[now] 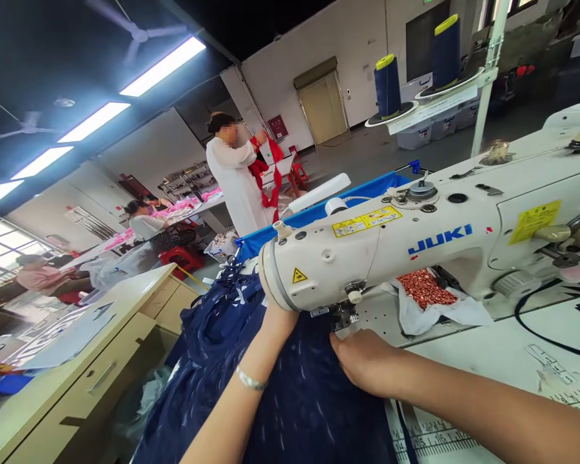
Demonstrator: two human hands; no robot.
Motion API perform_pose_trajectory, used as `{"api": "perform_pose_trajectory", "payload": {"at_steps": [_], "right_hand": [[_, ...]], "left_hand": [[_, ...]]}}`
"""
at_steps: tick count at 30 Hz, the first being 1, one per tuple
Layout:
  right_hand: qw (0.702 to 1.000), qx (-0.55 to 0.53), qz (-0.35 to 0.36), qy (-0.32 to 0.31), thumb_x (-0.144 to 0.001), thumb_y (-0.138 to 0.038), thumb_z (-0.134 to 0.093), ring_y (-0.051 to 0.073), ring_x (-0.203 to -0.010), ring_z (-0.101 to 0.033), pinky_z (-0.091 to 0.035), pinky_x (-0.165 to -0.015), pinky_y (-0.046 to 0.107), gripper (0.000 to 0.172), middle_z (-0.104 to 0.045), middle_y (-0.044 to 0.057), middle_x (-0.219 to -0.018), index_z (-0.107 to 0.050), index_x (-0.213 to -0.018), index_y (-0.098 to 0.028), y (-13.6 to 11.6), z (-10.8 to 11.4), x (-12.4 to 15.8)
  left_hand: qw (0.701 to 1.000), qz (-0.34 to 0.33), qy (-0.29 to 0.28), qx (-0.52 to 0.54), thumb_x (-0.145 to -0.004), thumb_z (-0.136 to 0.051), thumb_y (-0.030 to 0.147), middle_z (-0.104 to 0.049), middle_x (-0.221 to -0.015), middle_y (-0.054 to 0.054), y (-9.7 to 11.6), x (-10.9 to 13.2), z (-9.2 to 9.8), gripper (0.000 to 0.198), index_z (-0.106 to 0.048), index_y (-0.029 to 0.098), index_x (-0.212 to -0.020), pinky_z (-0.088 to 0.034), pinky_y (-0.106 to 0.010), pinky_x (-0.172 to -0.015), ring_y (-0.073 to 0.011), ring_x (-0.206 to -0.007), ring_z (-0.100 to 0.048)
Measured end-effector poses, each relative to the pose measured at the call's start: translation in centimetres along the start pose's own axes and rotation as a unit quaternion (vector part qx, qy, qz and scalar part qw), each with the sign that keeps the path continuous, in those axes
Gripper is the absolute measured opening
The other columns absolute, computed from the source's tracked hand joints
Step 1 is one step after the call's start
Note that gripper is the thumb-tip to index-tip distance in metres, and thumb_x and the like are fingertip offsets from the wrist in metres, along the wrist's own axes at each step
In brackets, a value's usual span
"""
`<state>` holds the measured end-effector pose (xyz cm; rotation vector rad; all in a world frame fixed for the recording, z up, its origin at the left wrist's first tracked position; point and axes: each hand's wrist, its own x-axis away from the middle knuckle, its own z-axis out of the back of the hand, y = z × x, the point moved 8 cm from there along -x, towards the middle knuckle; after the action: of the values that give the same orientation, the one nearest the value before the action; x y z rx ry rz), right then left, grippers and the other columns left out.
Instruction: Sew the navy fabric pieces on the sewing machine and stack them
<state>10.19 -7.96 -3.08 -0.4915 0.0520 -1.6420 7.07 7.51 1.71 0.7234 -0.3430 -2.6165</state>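
Observation:
A white JUKI sewing machine point(415, 245) stands on the white table point(493, 361). Dark blue patterned fabric point(280, 393) lies under its needle and spills off the table's left side. My left hand point(278, 319) reaches behind the machine's head, so its fingers are hidden; a silver bracelet sits on that wrist. My right hand point(362, 361) rests on the fabric just in front of the presser foot point(343, 317), fingers curled and pressed down on the cloth.
A white bag of small red pieces point(425, 290) lies behind the needle. Two navy thread cones point(387, 84) stand on a rack above the machine. A beige cabinet point(91, 367) stands to the left. Other people work at tables farther back.

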Motion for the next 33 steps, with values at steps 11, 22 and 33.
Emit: {"api": "perform_pose_trajectory", "payload": {"at_steps": [11, 22, 33], "right_hand": [[0.999, -0.012, 0.018, 0.047, -0.086, -0.01, -0.044, 0.037, -0.084, -0.069, -0.052, -0.068, 0.042, 0.036, -0.071, 0.019, -0.093, -0.06, -0.119, -0.006, -0.3, -0.4, -0.5], [0.99, -0.076, -0.033, 0.117, -0.098, -0.039, -0.042, 0.03, -0.102, -0.065, -0.049, -0.083, 0.035, 0.037, -0.069, 0.015, -0.105, -0.069, -0.102, -0.014, 4.8, 2.8, -0.8], [0.967, -0.109, -0.083, 0.214, -0.092, -0.027, -0.055, 0.029, -0.12, -0.055, -0.045, -0.098, 0.037, 0.034, -0.062, 0.013, -0.126, -0.061, -0.122, -0.013, 7.3, 1.7, -2.9]], "left_hand": [[0.958, -0.071, -0.239, -0.141, -0.095, -0.043, 0.015, -0.068, -0.112, -0.01, 4.1, 4.7, -2.5, 0.031, -0.065, 0.019, -0.117, -0.051, -0.043, -0.095, -0.0253, -0.105, -0.063], [0.982, -0.034, -0.18, 0.04, -0.084, -0.057, 0.013, -0.065, -0.122, -0.013, 1.4, 2.3, -4.5, 0.033, -0.061, 0.014, -0.117, -0.038, -0.054, -0.11, -0.0286, -0.119, -0.057], [0.986, -0.046, -0.159, 0.004, -0.088, -0.052, 0.019, -0.06, -0.13, -0.013, 3.7, 2.4, -4.1, 0.036, -0.058, 0.017, -0.124, -0.037, -0.054, -0.109, -0.0294, -0.125, -0.051]]}}
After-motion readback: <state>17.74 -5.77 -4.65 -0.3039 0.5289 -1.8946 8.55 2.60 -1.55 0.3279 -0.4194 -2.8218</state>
